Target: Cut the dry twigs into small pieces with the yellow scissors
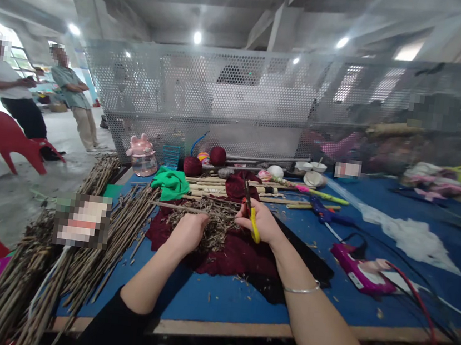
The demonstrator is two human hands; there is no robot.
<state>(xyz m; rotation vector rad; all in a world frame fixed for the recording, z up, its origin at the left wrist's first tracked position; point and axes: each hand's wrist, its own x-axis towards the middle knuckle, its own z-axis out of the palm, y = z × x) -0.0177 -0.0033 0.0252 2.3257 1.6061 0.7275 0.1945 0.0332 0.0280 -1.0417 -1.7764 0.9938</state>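
My left hand [189, 231] is closed, its fingers wrapped round a thin dry plant stalk [167, 205] that sticks out to the left. In my right hand [264, 221] is a pair of scissors [254, 227] with yellow handles, the dark blades pointing up and away. The right fingertips are close to the stalk's other end; whether they touch it I cannot tell. Beneath both hands lies a heap of dry plant bits [216, 237] on a dark red cloth [236, 260]. A bundle of long dry stalks [113, 253] lies left of my left arm.
A green cloth [170, 183], balls of dark red yarn [218, 156] and light sticks lie at the back of the blue table [197, 308]. To the right are a glue gun [321, 210] and a purple power strip [363, 271] with cables. Two people stand at the far left.
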